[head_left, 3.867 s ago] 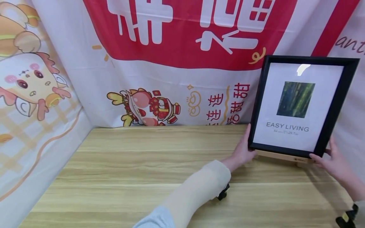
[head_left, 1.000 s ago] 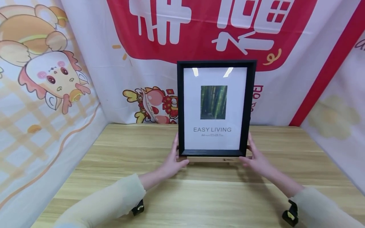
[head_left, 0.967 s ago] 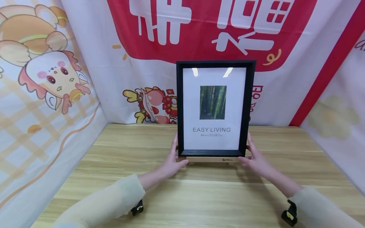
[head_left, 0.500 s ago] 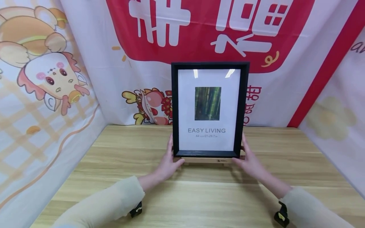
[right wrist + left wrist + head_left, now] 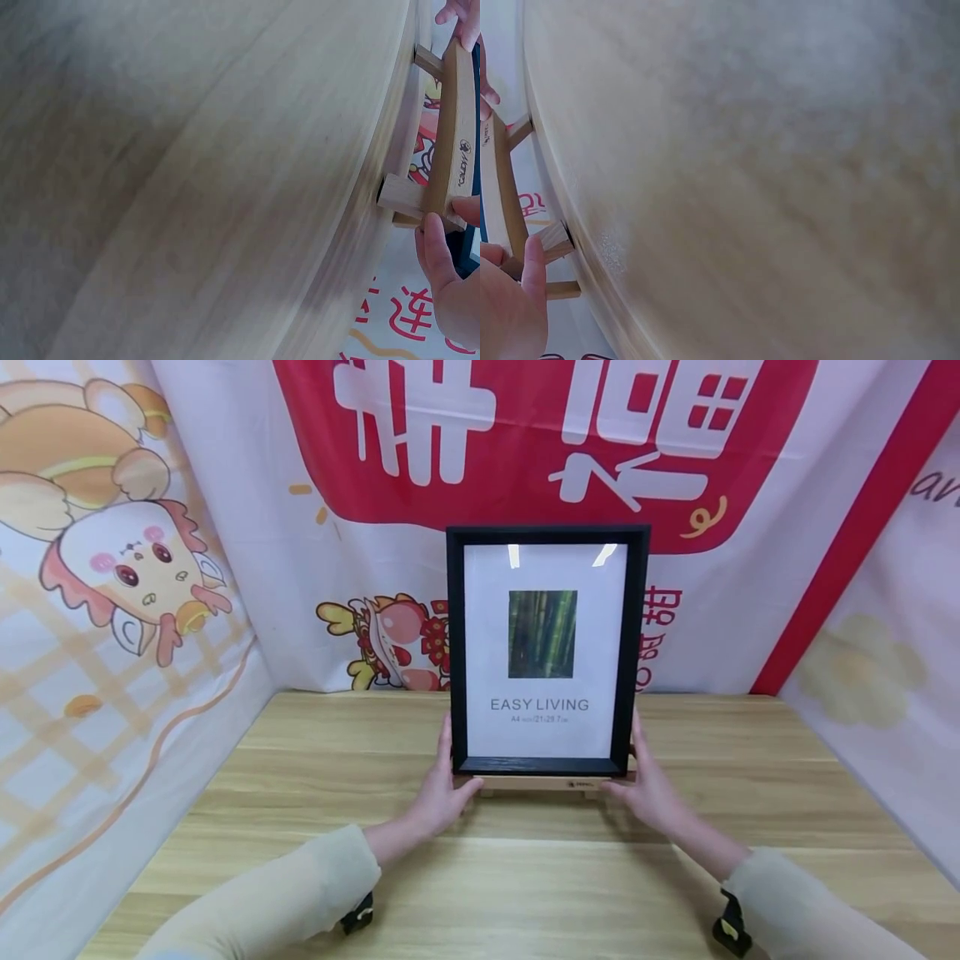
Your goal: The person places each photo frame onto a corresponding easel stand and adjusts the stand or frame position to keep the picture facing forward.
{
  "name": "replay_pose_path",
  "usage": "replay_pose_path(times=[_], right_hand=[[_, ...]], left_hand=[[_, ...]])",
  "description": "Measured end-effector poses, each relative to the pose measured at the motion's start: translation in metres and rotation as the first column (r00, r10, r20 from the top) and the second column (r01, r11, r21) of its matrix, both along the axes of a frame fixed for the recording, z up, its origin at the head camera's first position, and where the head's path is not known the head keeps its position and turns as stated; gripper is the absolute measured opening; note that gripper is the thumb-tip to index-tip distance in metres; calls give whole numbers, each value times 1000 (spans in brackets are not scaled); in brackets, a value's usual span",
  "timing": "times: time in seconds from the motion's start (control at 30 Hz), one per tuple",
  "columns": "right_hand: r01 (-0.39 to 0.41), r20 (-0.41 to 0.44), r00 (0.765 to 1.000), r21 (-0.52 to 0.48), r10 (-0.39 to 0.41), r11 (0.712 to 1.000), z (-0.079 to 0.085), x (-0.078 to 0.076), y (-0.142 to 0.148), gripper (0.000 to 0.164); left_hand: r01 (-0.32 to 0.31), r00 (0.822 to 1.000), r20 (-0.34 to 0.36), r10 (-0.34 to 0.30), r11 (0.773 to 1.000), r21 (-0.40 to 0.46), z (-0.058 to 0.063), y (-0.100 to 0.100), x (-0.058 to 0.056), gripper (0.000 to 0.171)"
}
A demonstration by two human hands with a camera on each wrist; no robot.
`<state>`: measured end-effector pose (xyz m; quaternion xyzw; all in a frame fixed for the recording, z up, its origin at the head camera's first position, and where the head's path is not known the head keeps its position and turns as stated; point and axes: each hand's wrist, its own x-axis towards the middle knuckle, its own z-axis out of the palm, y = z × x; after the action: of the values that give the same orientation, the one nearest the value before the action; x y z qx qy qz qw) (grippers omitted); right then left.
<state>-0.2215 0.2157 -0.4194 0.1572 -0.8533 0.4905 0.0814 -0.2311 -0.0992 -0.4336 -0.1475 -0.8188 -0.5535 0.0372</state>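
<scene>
A black picture frame (image 5: pixel 543 739) leans back upright on a pale wooden tabletop easel (image 5: pixel 525 783), showing a bamboo photo and the words "EASY LIVING". My left hand (image 5: pixel 437 797) grips the left end of the easel's front ledge, thumb in front, fingers running up beside the frame. At the other end, my right hand (image 5: pixel 649 793) holds the ledge in the same way. In the right wrist view, thumb and fingers of the right hand (image 5: pixel 459 292) pinch the ledge corner. Short wooden legs (image 5: pixel 555 241) reach down to the tabletop in the left wrist view. The easel's back is hidden.
The wood-grain table (image 5: pixel 480 877) stretches out in front of and beside the easel. A printed cloth (image 5: pixel 360 543) with red lettering hangs along its back edge, and cartoon-patterned cloth (image 5: pixel 142 610) closes off the left side.
Over the whole span, the easel and frame have come from the far right to the middle and turned to face me. Within the last second they shifted slightly left, both hands still holding.
</scene>
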Motion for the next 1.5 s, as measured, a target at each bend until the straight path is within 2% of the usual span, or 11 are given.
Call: replay_pose_path(times=[0.3,0.7,1.5], right_hand=[[43,-6,999,-1,-43,999,-2,1,-1,131],[90,51,995,-21,-89,996,1,6,0,131],[78,62,995,-19,-77,997,-2,0,-4,127]], left_hand=[[25,1000,13,-25,1000,-6,1,-1,-1,113],[46,998,47,-46,999,-8,0,0,-5,111],[44,997,63,-44,999,-6,-2,-6,-8,113]])
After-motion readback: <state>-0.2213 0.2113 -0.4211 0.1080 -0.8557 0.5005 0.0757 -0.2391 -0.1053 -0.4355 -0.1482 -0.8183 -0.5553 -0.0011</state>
